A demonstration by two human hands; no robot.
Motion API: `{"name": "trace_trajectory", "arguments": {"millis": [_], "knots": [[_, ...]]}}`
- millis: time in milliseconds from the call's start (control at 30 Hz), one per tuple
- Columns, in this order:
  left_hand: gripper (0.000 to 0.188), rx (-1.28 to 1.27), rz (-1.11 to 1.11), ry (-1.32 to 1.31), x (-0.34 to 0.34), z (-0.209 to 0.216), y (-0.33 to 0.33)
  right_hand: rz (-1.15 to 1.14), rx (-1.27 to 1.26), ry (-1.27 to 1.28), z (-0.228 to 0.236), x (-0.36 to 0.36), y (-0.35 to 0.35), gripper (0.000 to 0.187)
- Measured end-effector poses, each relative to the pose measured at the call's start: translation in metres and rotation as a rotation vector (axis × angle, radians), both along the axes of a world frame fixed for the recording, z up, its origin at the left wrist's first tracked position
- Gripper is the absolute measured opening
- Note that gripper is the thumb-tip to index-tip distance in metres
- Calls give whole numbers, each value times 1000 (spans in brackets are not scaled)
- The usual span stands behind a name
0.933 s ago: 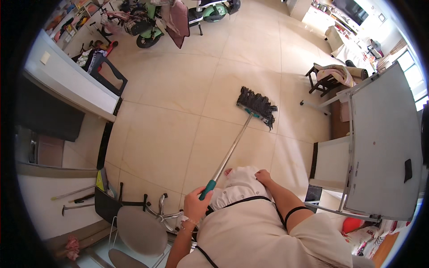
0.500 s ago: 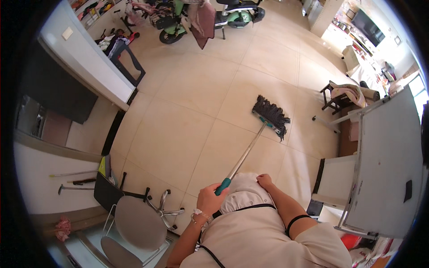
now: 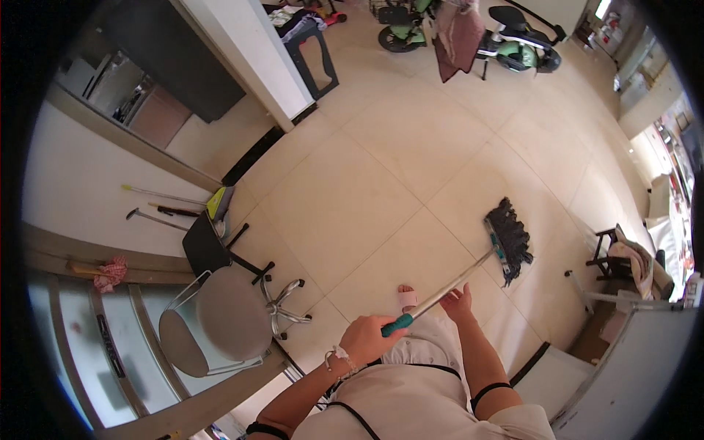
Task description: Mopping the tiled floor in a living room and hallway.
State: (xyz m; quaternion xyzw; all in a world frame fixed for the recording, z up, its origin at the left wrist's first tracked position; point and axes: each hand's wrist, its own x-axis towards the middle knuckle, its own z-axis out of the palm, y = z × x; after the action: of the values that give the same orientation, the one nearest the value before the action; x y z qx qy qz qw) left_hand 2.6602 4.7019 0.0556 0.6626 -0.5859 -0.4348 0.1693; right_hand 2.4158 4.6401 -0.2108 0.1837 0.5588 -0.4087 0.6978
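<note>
Mop held in the left hand, its head on a tiled floor

Item one: mop [image 3: 438, 295], slanting outward from the person's front toward the right. Pole metallic, with a teal handle end [image 3: 397, 325]. Mop head [image 3: 511, 242] of dark grey strands on a teal-trimmed frame, lying on the beige tiled floor [image 3: 352, 205], well apart from the furniture.

Left grip [image 3: 364, 338]: closed around the teal handle end; bracelet at the wrist. Right grip [image 3: 458, 303]: fingers apart and loosely bent, just beside the pole; whether they touch it cannot be told.

Below the pole: one foot in a pink slipper [image 3: 407, 298].

Left side: rounded grey-brown chair [image 3: 233, 315] near a chrome star base [image 3: 282, 312]; lime-green dustpan [image 3: 217, 204] by the wall, with long thin handles beside it.

Far side: green and black scooter [image 3: 517, 55]; dark plastic chair [image 3: 316, 64] beside a white pillar.

Right side: dark stool [image 3: 605, 253] bearing folded cloth; whiteboard [image 3: 638, 374] near the lower edge.
</note>
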Motion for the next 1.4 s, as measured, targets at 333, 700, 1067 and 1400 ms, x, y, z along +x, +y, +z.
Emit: {"name": "trace_trajectory", "arguments": {"millis": [333,700,1067,1400], "knots": [[34,210,-49,-137,-22,40,-24,-38,216,-14,-37,-23,-81,25],[20,-291,234,-166,80,51,13,648,106,326,-10,53,-101,16],[13,-137,1089,-455,239,198,248,864,147,-240,87,318,115,14],[24,203,1201,-866,276,128,297,1276,173,-75,-1,510,197,6]]}}
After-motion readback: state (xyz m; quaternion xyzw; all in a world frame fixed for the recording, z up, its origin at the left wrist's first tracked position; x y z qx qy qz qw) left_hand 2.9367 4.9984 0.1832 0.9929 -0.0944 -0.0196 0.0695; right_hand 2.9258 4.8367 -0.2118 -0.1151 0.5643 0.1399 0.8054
